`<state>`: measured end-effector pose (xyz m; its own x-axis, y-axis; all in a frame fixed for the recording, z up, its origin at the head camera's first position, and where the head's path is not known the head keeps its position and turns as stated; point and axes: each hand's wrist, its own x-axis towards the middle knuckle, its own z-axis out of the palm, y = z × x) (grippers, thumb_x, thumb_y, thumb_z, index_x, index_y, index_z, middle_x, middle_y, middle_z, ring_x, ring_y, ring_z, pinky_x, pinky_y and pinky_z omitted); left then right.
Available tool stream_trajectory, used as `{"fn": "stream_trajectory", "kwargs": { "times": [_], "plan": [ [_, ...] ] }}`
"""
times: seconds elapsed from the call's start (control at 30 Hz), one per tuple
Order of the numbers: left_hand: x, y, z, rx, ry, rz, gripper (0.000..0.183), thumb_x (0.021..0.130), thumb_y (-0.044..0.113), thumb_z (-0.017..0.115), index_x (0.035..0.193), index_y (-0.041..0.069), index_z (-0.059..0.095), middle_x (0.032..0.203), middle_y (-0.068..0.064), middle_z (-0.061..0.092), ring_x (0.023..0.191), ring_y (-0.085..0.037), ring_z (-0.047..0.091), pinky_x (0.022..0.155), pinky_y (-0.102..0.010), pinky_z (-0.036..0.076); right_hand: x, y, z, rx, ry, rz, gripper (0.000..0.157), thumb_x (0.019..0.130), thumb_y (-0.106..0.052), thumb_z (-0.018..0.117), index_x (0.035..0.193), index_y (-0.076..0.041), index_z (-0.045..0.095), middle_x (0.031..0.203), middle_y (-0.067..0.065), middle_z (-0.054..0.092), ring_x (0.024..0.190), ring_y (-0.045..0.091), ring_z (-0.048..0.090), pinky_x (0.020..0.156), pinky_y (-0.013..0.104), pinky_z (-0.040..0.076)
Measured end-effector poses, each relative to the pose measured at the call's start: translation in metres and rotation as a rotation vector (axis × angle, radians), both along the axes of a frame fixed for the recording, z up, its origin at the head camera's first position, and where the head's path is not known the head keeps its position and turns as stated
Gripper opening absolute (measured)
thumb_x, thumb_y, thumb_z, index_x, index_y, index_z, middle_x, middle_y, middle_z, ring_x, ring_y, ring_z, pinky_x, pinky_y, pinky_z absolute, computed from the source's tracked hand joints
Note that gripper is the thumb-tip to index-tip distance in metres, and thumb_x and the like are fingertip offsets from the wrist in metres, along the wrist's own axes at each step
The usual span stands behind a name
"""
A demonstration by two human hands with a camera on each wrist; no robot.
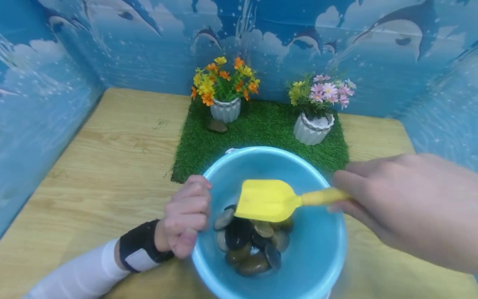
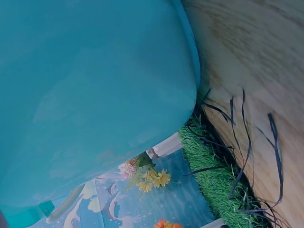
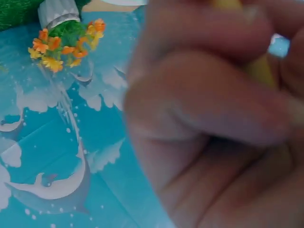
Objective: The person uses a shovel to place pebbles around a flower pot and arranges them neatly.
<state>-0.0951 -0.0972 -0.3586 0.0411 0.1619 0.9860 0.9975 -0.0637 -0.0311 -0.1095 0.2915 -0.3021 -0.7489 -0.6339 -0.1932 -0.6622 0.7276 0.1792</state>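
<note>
My right hand [image 1: 403, 203] grips the handle of a yellow toy shovel [image 1: 267, 200], its blade held over a light blue bucket [image 1: 317, 249]. Several smooth stones [image 1: 254, 263], dark, grey and brown, lie in the bottom of the bucket, partly covered by the blade in the head view. With curled fingers my left hand [image 1: 188, 216] holds the bucket's left rim. The left wrist view is mostly filled by the bucket's outer wall [image 2: 95, 95]. In the right wrist view, fingers [image 3: 209, 95] wrap the yellow handle [image 3: 261, 71].
Behind the bucket lies a green turf mat [image 1: 261, 124] on the wooden table [image 1: 112, 166]. On it stand a white pot of orange and yellow flowers [image 1: 225, 110], a white pot of pink flowers [image 1: 313, 128] and a brown stone [image 1: 218, 126]. Dolphin-print walls [image 1: 261, 41] surround the table.
</note>
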Motion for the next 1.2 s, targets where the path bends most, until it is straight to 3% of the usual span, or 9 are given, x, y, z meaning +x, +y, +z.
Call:
{"fn": "stream_trajectory", "kwargs": {
  "times": [0.1,0.2,0.47,0.63,1.0,1.2],
  "plan": [
    [0.0,0.0,0.0,0.002,0.002,0.005,0.048,0.1,0.017,0.03,0.052,0.018,0.035,0.054,0.005,0.038,0.055,-0.015,0.038,0.07,-0.039,0.037,0.024,-0.058,0.053,0.064,-0.133,-0.061,0.032,0.09,-0.072,0.049,0.085,-0.04,0.052,0.066,-0.02,0.041,0.048,0.004,0.036,0.044,0.029,0.032],
    [0.0,-0.001,0.001,-0.001,-0.001,0.006,0.049,0.1,0.017,0.029,0.051,0.018,0.035,0.054,0.005,0.038,0.055,-0.015,0.038,0.07,-0.039,0.037,0.032,-0.094,0.072,0.078,-0.212,-0.049,0.03,0.093,-0.062,0.057,0.08,-0.034,0.053,0.063,-0.018,0.041,0.048,0.003,0.037,0.047,0.026,0.034],
    [-0.002,-0.001,0.001,0.001,0.018,0.004,0.048,0.099,0.017,0.029,0.052,0.019,0.035,0.054,0.005,0.037,0.055,-0.014,0.037,0.069,-0.038,0.037,0.028,-0.121,0.048,-0.001,-0.285,0.061,0.03,0.096,-0.051,0.059,0.08,-0.026,0.058,0.065,-0.012,0.042,0.049,0.005,0.04,0.045,0.026,0.037],
    [-0.002,0.0,0.003,0.017,0.029,-0.01,0.047,0.099,0.016,0.03,0.052,0.019,0.034,0.053,0.006,0.037,0.055,-0.014,0.037,0.069,-0.038,0.037,0.027,-0.138,0.044,-0.032,-0.304,0.1,0.026,0.095,-0.042,0.065,0.079,-0.022,0.059,0.063,-0.011,0.043,0.048,0.004,0.04,0.045,0.025,0.039],
    [0.0,-0.001,0.004,-0.011,0.012,-0.014,0.047,0.099,0.016,0.029,0.052,0.019,0.035,0.054,0.006,0.038,0.056,-0.015,0.037,0.07,-0.039,0.036,0.02,-0.151,0.02,-0.119,-0.202,0.275,0.026,0.096,-0.035,0.066,0.079,-0.017,0.057,0.065,-0.009,0.044,0.052,0.005,0.039,0.047,0.024,0.039],
    [0.0,-0.001,0.002,-0.015,-0.004,-0.009,0.049,0.101,0.017,0.028,0.052,0.019,0.036,0.054,0.006,0.038,0.056,-0.015,0.038,0.07,-0.039,0.036,0.021,-0.144,0.022,-0.203,-0.1,0.365,0.027,0.095,-0.034,0.067,0.078,-0.018,0.054,0.066,-0.01,0.04,0.054,0.004,0.035,0.046,0.021,0.032]
  ]
}}
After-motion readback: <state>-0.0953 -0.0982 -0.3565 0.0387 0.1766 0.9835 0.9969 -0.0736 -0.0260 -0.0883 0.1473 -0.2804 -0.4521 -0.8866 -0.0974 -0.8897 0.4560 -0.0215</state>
